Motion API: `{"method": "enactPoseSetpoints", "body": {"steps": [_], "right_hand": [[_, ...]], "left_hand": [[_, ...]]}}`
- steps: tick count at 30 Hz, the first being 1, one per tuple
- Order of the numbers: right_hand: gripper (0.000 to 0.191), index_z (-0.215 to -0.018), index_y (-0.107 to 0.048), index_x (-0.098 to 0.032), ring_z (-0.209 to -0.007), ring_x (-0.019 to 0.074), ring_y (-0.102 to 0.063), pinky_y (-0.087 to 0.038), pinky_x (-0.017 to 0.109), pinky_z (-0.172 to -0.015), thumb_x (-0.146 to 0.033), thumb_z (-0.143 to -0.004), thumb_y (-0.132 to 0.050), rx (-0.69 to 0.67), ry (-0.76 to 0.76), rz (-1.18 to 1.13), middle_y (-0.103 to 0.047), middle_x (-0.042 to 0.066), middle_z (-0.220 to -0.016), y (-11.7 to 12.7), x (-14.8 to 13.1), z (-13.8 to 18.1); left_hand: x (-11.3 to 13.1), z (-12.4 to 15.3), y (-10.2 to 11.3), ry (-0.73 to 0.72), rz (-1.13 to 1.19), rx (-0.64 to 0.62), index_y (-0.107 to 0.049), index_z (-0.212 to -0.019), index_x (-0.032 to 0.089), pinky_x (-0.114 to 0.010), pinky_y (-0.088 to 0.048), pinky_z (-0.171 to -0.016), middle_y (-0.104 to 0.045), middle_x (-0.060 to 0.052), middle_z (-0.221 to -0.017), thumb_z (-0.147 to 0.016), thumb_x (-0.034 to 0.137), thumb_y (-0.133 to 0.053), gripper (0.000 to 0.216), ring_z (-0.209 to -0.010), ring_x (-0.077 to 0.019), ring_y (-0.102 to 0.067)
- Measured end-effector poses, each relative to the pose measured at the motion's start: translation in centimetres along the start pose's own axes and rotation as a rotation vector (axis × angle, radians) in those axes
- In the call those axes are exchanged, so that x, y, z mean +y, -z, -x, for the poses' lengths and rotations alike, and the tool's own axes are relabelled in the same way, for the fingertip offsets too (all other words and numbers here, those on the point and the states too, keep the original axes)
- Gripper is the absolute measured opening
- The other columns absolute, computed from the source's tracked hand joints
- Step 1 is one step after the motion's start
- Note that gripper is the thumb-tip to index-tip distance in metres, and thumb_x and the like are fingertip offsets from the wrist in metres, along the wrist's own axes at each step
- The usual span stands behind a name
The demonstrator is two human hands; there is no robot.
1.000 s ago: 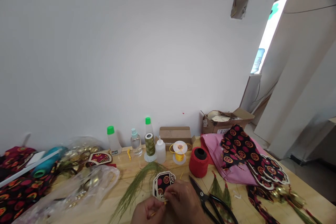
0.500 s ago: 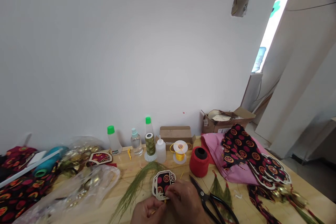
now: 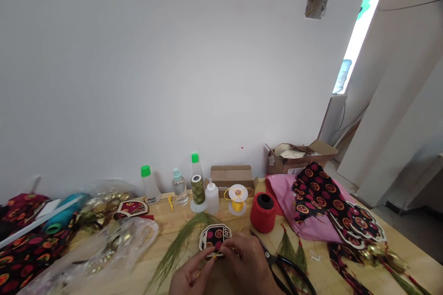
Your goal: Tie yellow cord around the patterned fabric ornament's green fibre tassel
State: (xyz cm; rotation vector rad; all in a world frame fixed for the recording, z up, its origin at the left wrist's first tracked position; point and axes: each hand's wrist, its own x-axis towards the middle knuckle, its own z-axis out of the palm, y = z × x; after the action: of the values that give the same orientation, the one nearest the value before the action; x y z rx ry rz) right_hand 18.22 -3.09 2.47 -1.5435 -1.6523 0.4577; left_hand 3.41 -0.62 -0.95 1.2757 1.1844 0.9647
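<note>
Low in the middle, my left hand [image 3: 192, 273] and my right hand [image 3: 248, 260] meet with their fingertips pinched on a thin yellow cord [image 3: 214, 256]. The cord is at the lower edge of a pendant [image 3: 215, 238], a pale-framed piece with dark, red-patterned fabric inside. My right fingers cover part of the pendant's lower right side. Loose green threads [image 3: 180, 242] fan out on the table to the left of the pendant. Black-handled scissors [image 3: 278, 260] lie just right of my right hand, partly hidden by it.
Behind stand a spool of yellow cord [image 3: 237, 200], a red thread cone [image 3: 263, 214], a green thread spool [image 3: 197, 191] and a white squeeze bottle [image 3: 212, 198]. Patterned fabric [image 3: 314, 189] and green tassels [image 3: 286, 245] lie right. Plastic bags [image 3: 114, 244] with gold bells are left.
My left hand has moved up, its thumb and finger now at the pendant's lower edge beside the right fingertips. The pendant has shifted and tilted slightly.
</note>
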Motion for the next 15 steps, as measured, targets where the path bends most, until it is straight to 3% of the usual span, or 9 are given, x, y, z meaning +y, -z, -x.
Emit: {"method": "enactPoseSetpoints", "body": {"steps": [2, 4, 15], "right_hand": [[0.012, -0.064, -0.066, -0.017, -0.054, 0.0110, -0.053, -0.034, 0.017, -0.051, -0.014, -0.070, -0.056, 0.018, 0.002, 0.001, -0.061, 0.001, -0.058, -0.02, 0.11, 0.02], [0.011, -0.062, -0.066, -0.017, -0.053, 0.0110, -0.052, -0.034, 0.018, -0.050, -0.013, -0.069, -0.057, 0.030, 0.007, 0.011, -0.060, 0.001, -0.056, -0.13, 0.33, -0.01], [0.012, -0.065, -0.065, -0.018, -0.058, 0.0117, -0.053, -0.034, 0.019, -0.055, -0.012, -0.070, -0.056, 0.063, -0.024, 0.043, -0.062, 0.001, -0.060, -0.34, 0.66, -0.08]], "left_hand": [[0.51, -0.06, 0.15, -0.024, 0.000, -0.046, -0.070, -0.074, 0.020, -0.024, -0.050, -0.067, -0.072, -0.004, -0.069, -0.054, 0.042, -0.065, 0.031, -0.073, -0.0201, -0.064], [0.74, -0.10, 0.16, -0.036, -0.033, -0.071, -0.071, -0.070, 0.021, -0.026, -0.049, -0.074, -0.072, -0.005, -0.079, -0.055, 0.040, -0.065, 0.026, -0.081, -0.0228, -0.063], [0.94, 0.04, -0.38, -0.076, -0.124, -0.069, -0.072, -0.067, 0.021, -0.025, -0.051, -0.067, -0.073, -0.004, -0.074, -0.055, 0.038, -0.065, 0.022, -0.072, -0.0229, -0.065]]}}
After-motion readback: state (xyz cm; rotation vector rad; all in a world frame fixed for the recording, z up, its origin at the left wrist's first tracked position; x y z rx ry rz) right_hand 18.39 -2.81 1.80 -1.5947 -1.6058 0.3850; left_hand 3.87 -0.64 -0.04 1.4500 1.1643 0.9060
